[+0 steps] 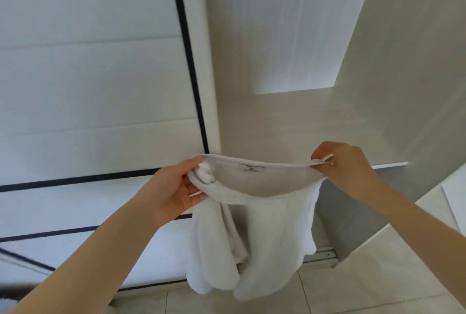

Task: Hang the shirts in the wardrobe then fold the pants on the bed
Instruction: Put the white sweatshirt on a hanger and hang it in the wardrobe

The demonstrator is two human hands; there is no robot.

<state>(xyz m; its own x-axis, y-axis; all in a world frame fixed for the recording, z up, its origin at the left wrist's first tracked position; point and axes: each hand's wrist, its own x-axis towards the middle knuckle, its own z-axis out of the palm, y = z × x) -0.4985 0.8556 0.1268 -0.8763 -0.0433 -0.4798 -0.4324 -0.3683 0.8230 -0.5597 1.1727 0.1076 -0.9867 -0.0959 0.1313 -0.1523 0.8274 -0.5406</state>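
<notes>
A pair of white pants (254,233) hangs in the air in front of me, held up by its waistband. My left hand (174,192) grips the left end of the waistband, fabric bunched in its fingers. My right hand (343,165) pinches the right end between thumb and fingers. The waistband is stretched open between them, a small label visible inside. The legs drape down, bunched together, their ends above the floor.
A white wardrobe sliding door (95,91) with dark trim fills the left. A pale wall (277,124) and a grey wall panel lie behind the pants. A floor track (325,254) and light floor tiles (353,293) are below. A white surface (441,213) sits at right.
</notes>
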